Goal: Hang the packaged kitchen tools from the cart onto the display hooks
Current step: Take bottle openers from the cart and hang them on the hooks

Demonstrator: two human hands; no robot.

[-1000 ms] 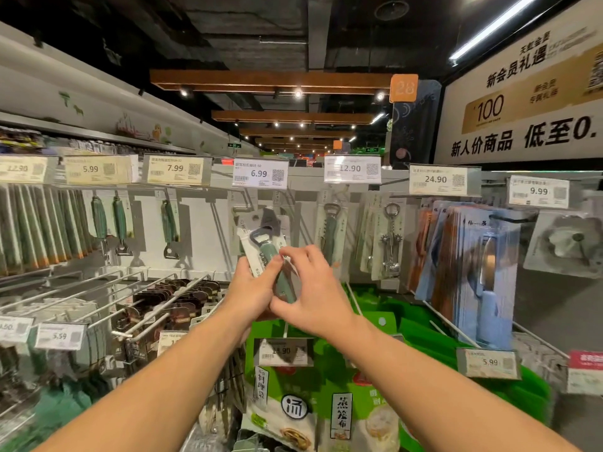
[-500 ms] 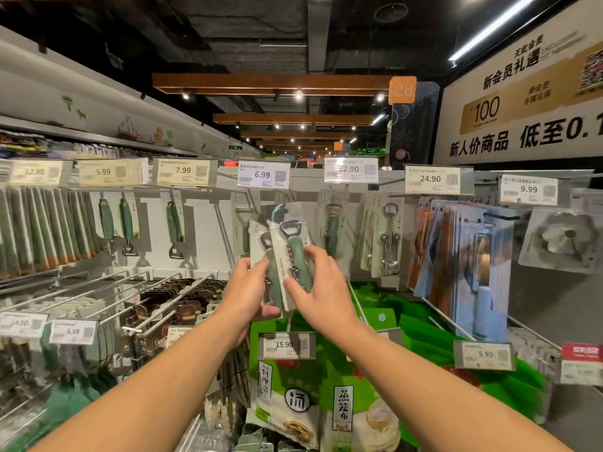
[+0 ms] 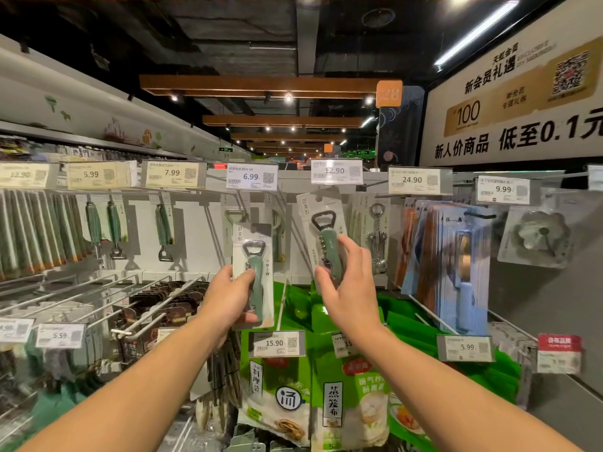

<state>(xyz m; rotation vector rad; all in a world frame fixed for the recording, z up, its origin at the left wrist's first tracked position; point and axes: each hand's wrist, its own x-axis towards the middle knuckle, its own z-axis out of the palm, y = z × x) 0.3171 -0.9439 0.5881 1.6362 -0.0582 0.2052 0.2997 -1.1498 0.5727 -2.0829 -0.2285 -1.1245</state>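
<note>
**Two bottle-opener packs part ways at the hook wall**

A person's hands, pressed together around a bundle of carded openers half a second ago, are now apart, each with its own pack. The left hand grips the left opener pack by its lower half, thumb across the front of the green handle and fingers curled behind the card, holding it upright below the 6.99 price tag. The right hand has carried the right opener pack up and to the right; thumb and fingers pinch the green handle from either side, and the card's top reaches just under the 12.90 price tag. Whether its hang hole is on the hook cannot be told.

Other tags along the top rail read 5.99, 7.99, 24.90 and 9.99. Lower tags read 15.90 and 5.59. A corkscrew pack hangs just right of the raised card. The wall banner shows "100" and "0.1" amid Chinese characters and a QR code; an orange aisle sign reads 28. Green pouches hang below the hands.
</note>
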